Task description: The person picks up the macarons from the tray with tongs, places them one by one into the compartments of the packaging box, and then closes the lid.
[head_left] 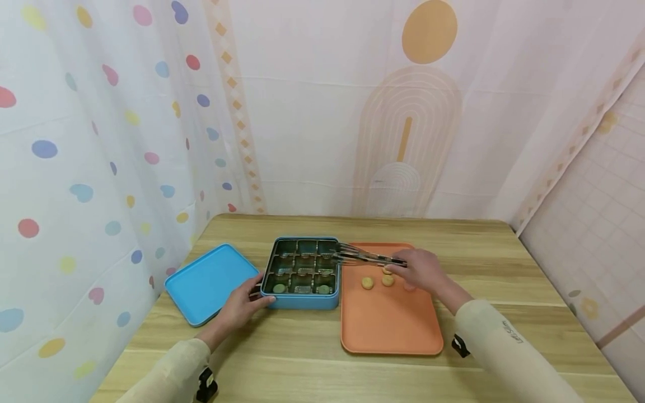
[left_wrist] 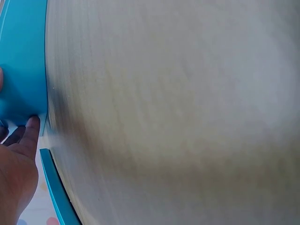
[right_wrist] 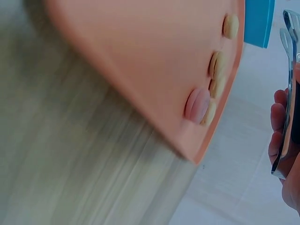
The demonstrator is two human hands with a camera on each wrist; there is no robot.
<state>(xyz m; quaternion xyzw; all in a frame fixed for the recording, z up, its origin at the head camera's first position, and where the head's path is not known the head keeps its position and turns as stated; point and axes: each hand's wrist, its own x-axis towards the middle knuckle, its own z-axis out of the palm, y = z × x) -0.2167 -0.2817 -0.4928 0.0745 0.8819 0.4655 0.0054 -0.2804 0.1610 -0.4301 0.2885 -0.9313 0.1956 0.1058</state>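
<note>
My left hand grips the near left corner of a blue box, thumb on the front and fingers on the left side. Inside, a clear divider forms several compartments. Green macarons lie in the near left and near right ones. My right hand holds metal tongs, their ends over the box's right side; I cannot tell whether they hold anything. Beneath the right hand, an orange tray bears several yellow macarons and a pink macaron.
The blue lid lies at the left of the wooden table, next to the box. The tray stands right beside the box. Patterned curtains hang behind the table and at both sides.
</note>
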